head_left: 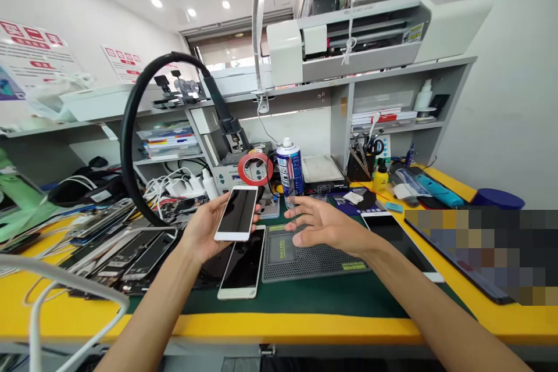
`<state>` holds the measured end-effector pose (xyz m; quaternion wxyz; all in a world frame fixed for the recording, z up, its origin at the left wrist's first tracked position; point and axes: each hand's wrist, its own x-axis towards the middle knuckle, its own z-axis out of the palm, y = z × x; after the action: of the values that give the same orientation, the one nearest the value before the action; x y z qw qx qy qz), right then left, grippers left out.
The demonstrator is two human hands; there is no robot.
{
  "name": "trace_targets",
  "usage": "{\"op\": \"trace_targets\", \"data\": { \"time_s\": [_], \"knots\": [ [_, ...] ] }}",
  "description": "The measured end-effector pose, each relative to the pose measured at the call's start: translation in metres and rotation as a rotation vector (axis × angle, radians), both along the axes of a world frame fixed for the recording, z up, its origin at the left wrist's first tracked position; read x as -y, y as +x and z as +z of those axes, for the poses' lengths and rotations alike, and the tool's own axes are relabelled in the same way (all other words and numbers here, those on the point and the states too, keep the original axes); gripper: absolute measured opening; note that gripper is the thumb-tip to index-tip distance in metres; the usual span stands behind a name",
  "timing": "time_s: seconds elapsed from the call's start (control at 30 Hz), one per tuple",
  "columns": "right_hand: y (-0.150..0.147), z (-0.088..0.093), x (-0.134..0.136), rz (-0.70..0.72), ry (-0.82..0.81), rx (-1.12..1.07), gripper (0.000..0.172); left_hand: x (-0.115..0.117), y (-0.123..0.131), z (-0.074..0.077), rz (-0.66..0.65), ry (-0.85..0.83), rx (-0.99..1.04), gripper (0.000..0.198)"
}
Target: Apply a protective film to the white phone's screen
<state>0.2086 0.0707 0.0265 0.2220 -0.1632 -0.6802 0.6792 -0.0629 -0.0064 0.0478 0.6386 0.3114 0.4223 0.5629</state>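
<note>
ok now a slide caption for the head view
Left hand holds a white phone while the open right hand hovers over a grey mat on a cluttered workbench.

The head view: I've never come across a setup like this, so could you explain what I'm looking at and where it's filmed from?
There is no machine at work here, just a person's two bare hands. The single picture comes from a camera worn on the head, looking forward and down. The left hand holds a white phone, its dark screen facing up. The right hand is open and appears to hold nothing, above a grey pad. That pad lies on a green mat on a yellow table. A second phone lies to the pad's left. Behind the hands are a spray can and a roll of red tape.
</note>
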Motion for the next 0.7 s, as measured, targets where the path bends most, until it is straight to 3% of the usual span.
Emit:
{"op": "trace_targets", "data": {
  "time_s": [0.27,0.47,0.7],
  "knots": [
    [-0.002,0.0,0.006,0.048,0.01,-0.017,0.091,0.058,-0.001,-0.024,0.112,-0.252,0.055,0.038],
    [-0.001,0.002,0.006,0.09,-0.038,-0.04,0.096,0.07,0.014,-0.032,0.103,-0.279,0.134,0.043],
    [0.002,0.001,-0.002,0.303,-0.21,-0.182,0.084,0.077,0.022,-0.038,0.14,-0.305,0.064,0.038]
  ]
}}
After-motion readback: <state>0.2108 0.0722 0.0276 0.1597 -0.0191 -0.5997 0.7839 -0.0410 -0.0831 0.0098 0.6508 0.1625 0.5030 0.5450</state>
